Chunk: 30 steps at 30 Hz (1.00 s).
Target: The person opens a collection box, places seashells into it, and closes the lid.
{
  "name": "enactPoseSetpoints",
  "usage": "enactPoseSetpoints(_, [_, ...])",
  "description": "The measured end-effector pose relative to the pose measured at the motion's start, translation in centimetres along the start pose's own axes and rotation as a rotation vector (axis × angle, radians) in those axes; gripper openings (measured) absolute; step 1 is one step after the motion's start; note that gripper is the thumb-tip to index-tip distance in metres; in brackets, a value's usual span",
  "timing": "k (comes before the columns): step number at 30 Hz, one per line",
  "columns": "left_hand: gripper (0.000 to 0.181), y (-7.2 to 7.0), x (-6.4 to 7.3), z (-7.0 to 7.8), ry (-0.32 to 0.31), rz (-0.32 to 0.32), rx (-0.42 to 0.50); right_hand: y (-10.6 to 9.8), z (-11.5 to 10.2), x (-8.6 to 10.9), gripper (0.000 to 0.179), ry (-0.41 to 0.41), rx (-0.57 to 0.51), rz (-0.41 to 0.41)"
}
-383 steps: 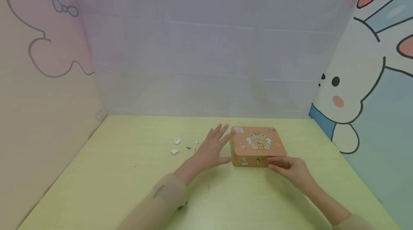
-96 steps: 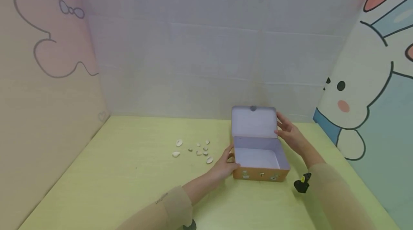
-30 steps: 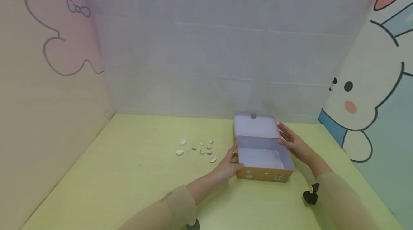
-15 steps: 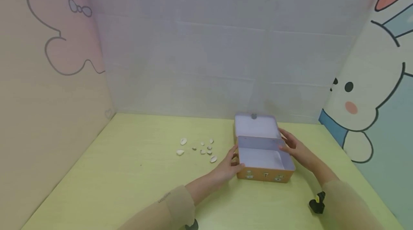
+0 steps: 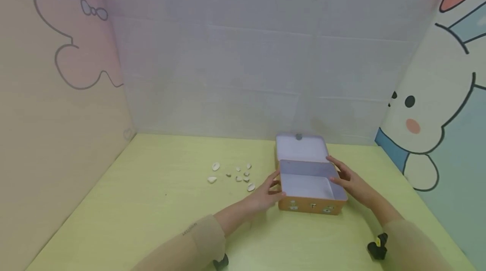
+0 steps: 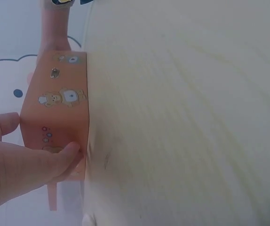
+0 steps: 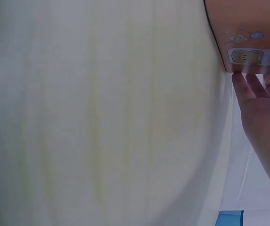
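Observation:
An orange tin box [image 5: 313, 207] with bear pictures and a small front clasp stands on the table, its pale lilac inside bare. Its hinged lid [image 5: 301, 148] leans far back behind it. My left hand [image 5: 263, 197] holds the box's left side, thumb at the front corner of the rim; in the left wrist view that hand [image 6: 19, 172] lies along the side wall. At the right rear my right hand [image 5: 355, 184] touches the box, thumb at the rim. The right wrist view shows that hand's fingertips [image 7: 237, 77] against the box's edge.
Several small white seashells [image 5: 215, 166] lie scattered on the yellow table [image 5: 152, 228] left of the box. A white sheet [image 5: 212, 60] hangs behind the table, and walls with cartoon drawings [image 5: 414, 110] border both sides.
The box was shut at first; its lid has swung up and then farther back. My right hand has slid from the lid down to the box's right side. My left hand stays at its left.

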<state>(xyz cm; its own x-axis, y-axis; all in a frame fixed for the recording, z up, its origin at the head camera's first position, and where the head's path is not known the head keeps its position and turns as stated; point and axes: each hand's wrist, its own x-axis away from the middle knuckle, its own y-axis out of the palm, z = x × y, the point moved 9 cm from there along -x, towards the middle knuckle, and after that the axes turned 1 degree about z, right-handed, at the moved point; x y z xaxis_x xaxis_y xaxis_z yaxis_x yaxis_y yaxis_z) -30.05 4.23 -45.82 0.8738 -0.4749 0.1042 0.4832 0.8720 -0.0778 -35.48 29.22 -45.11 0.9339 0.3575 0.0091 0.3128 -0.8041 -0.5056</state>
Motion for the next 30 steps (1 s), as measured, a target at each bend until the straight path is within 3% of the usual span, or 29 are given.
enactPoseSetpoints(8, [0.079, -1.7, 0.0, 0.0, 0.029, -0.085, -0.191, 0.0, -0.4, 0.1, 0.064, -0.027, 0.027, -0.017])
enactPoseSetpoints(15, [0.074, -4.0, 0.9, 0.5, 0.046, -0.137, -0.289, 0.2, -0.6, 0.1, 0.063, -0.006, 0.033, -0.031])
enactPoseSetpoints(30, [0.063, -10.6, 2.6, 2.4, 0.247, -0.090, -0.381, 0.3, -0.7, 0.2, 0.062, 0.016, 0.098, -0.054])
